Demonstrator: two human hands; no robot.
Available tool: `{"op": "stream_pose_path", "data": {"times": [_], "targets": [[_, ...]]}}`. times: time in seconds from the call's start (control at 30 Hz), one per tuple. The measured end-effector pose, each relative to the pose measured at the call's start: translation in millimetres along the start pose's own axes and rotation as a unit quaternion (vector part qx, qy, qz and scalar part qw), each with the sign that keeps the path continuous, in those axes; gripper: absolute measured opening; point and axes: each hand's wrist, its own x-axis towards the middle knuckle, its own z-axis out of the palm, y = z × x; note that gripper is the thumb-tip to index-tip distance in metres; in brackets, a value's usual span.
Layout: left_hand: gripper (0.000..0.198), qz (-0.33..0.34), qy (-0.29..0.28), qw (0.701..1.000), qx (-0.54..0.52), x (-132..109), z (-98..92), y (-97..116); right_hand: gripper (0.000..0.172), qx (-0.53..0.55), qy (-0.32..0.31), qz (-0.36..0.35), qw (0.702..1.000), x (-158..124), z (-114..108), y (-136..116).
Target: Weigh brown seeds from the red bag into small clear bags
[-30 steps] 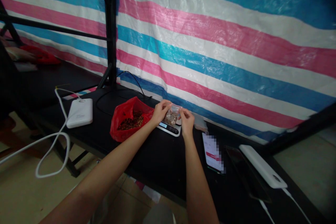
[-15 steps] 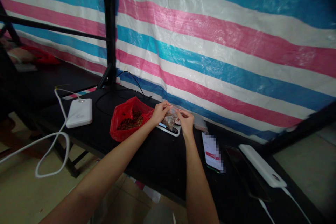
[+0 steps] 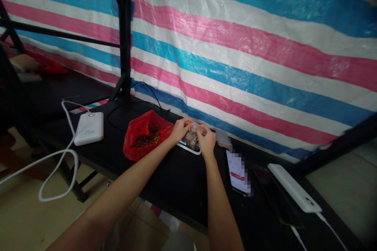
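Observation:
Both hands pinch the top edge of a small clear plastic bag (image 3: pixel 191 139) holding brownish bits. My left hand (image 3: pixel 181 129) is closed on its left side, and my right hand (image 3: pixel 206 140) is closed on its right side. Beneath the bag lies a flat white device with a dark display strip, likely a small scale (image 3: pixel 190 149), partly covered by bag and hands. Left of my left hand stands an open red plastic bag (image 3: pixel 129 139) with small brown dried pieces (image 3: pixel 149 136) inside. Beyond my right hand lie flat clear plastic bags (image 3: pixel 224 140).
A lit phone (image 3: pixel 237 172), a dark phone (image 3: pixel 275 194) and a white power bank (image 3: pixel 294 188) lie at the right. Another white power bank (image 3: pixel 90 128) with a looping cable is at the left. A black post (image 3: pixel 125 35) and striped sheeting (image 3: pixel 235 59) stand behind the black table (image 3: pixel 173 180).
My hands have drawn slightly closer together at the top of the clear bag, and my right hand has shifted a little left and down. The other things stay put.

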Motion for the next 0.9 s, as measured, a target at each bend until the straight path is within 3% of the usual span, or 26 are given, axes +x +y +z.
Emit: {"op": "stream_pose_path", "data": {"times": [0.17, 0.53, 0.73, 0.9], "targets": [[0.023, 0.003, -0.012, 1.000, 0.020, -1.3, 0.6, 1.3, 0.030, -0.024, -0.017, -0.046, 0.999, -1.6, -1.5, -4.7], [0.023, 0.001, 0.038, 0.995, 0.096, -2.6, -2.3, 7.5, 0.037, 0.024, -0.008, 0.046, 0.999, 1.5, 4.2, 0.1], [0.026, 0.013, -0.037, 0.998, 0.044, -1.7, 0.5, 2.9, 0.033, 0.051, 0.003, 0.022, 0.998, 4.4, 4.2, 9.8], [0.027, 0.022, -0.022, 0.999, 0.033, -3.9, 1.7, 5.7, 0.031, 0.063, 0.000, -0.001, 0.998, 3.8, 3.0, 4.3]]}}
